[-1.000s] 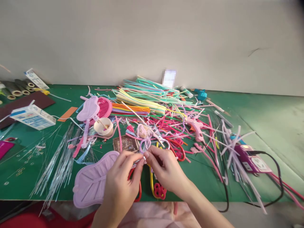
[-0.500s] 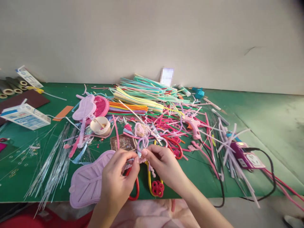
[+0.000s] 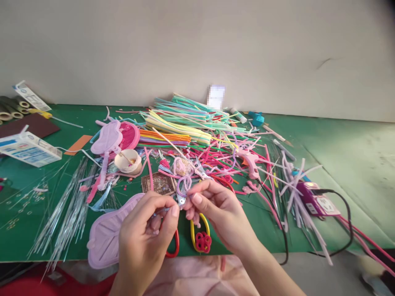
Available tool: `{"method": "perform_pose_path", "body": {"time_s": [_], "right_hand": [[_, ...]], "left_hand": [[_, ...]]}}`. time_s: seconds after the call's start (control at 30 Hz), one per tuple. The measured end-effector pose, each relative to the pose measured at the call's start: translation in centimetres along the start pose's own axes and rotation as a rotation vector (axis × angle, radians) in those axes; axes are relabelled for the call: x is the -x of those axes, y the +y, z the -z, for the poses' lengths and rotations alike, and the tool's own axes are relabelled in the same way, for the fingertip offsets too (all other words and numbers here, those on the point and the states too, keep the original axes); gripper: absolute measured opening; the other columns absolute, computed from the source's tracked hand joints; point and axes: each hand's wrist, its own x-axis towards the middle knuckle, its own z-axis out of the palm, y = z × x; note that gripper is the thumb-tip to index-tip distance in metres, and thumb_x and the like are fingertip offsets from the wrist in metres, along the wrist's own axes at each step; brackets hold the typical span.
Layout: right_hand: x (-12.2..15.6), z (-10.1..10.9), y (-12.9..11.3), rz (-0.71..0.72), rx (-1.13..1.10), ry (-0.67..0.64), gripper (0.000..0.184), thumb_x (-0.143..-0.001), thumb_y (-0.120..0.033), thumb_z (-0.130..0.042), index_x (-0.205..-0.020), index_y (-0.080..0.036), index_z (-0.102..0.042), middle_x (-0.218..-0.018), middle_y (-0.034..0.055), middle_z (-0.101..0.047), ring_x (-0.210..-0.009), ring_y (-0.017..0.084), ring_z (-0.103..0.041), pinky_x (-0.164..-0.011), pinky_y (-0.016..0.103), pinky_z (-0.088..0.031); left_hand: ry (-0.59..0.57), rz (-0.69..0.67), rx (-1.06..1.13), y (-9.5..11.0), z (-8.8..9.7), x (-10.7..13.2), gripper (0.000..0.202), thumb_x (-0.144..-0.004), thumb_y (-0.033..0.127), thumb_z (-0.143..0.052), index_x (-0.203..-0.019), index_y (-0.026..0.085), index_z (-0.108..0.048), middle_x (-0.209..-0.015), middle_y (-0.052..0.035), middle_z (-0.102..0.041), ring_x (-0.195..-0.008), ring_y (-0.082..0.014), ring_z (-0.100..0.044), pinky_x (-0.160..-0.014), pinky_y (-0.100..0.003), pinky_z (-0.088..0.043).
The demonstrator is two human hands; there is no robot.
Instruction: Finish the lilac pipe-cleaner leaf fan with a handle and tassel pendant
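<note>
My left hand (image 3: 145, 232) is closed in a pinch on a thin bluish strand (image 3: 161, 211) that looks beaded. To its right, my right hand (image 3: 220, 218) is also pinched, thumb against index finger; what sits between those fingertips is too small to make out. Below and between the hands lies a tool with a metal pivot (image 3: 181, 201), one red handle (image 3: 177, 243) and one yellow handle (image 3: 193, 236), partly hidden by my fingers. A red looped flower (image 3: 203, 242) rests by the yellow handle. Just beyond my fingertips is a lavender loop (image 3: 184, 185).
A lavender leaf-shaped piece (image 3: 105, 236) lies left of my hands, near clear shiny strips (image 3: 69, 201). Behind are a cup (image 3: 128, 161), a bead tray (image 3: 158, 183), scissors (image 3: 202, 167) and heaped pipe cleaners (image 3: 182, 127). A pink glue gun (image 3: 250, 162) and corded purple power strip (image 3: 314, 201) stand right.
My hands have drawn slightly apart; the left moved left and down, uncovering the bluish strand and metal pivot. The whole view has shifted a little.
</note>
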Motion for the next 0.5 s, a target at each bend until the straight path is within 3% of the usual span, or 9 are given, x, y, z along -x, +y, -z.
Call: {"method": "perform_pose_path", "body": {"time_s": [0.3, 0.5], "right_hand": [[-0.1, -0.3, 0.4, -0.153, -0.316, -0.045, 0.018, -0.076, -0.032, -0.082, -0.085, -0.017, -0.077, -0.068, -0.0001, -0.071, -0.055, 0.004, -0.061, -0.055, 0.011, -0.051], [-0.4, -0.8, 0.7, -0.21, -0.414, -0.012, 0.023, -0.071, -0.034, -0.086, -0.078, -0.015, -0.076, -0.061, -0.0017, -0.067, -0.049, 0.003, -0.058, -0.05, 0.01, -0.05]], "left_hand": [[-0.062, -0.142, -0.067, 0.8, 0.3, -0.7, 0.013, -0.09, 0.017, -0.056, -0.079, 0.023, -0.059, -0.066, 0.0057, -0.056, -0.05, -0.0075, -0.048, -0.046, -0.021, -0.038], [-0.021, -0.12, -0.061, 1.1, -0.1, -0.8, 0.015, -0.09, 0.019, -0.055, -0.076, 0.023, -0.059, -0.064, 0.0054, -0.056, -0.051, -0.0083, -0.05, -0.046, -0.021, -0.04]]}}
